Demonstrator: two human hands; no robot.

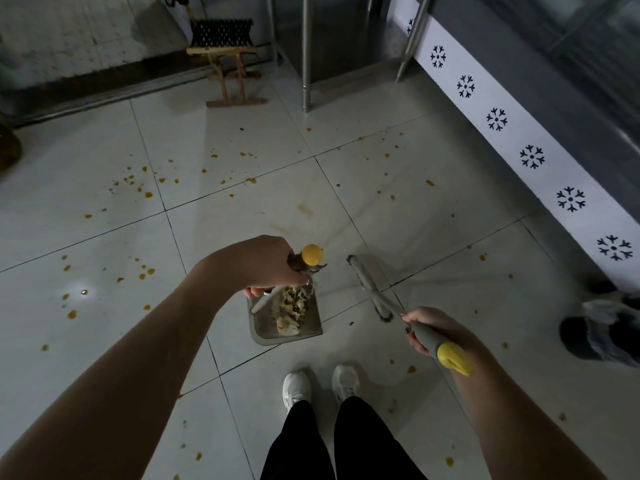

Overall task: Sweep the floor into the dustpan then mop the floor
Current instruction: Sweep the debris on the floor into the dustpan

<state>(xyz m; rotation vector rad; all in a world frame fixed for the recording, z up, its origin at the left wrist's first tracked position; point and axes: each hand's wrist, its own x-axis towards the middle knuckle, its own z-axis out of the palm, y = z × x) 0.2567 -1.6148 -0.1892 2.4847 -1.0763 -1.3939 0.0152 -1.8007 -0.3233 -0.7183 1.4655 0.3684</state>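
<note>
The head view looks down on a pale tiled floor [104,209] dotted with orange spots [148,195]. The left hand [266,265] is clenched around the top of the dustpan handle [304,263], just under its yellow cap. Below that hand the dustpan [261,332] sits on the floor in front of the person's white shoes [298,388]. A heap of pale and brown debris [292,308] lies inside it, beside the lower part of the handle.

The right hand [429,329] grips the grey handle of the broom [369,287], with the yellow end of the handle sticking out behind the hand over the forearm. The broom's long bristle head lies slantwise on the floor, just right of the dustpan and not touching it. Faint grey streaks fan out over the tiles around the head.

Farther off, a small wooden stool [228,64] stands near the wall, and metal legs [305,64] rise next to it. Along the right runs a white strip [498,133] printed with dark snowflake marks. At the right edge are dark shoes [588,336] of another person, partly wrapped in something grey.
</note>
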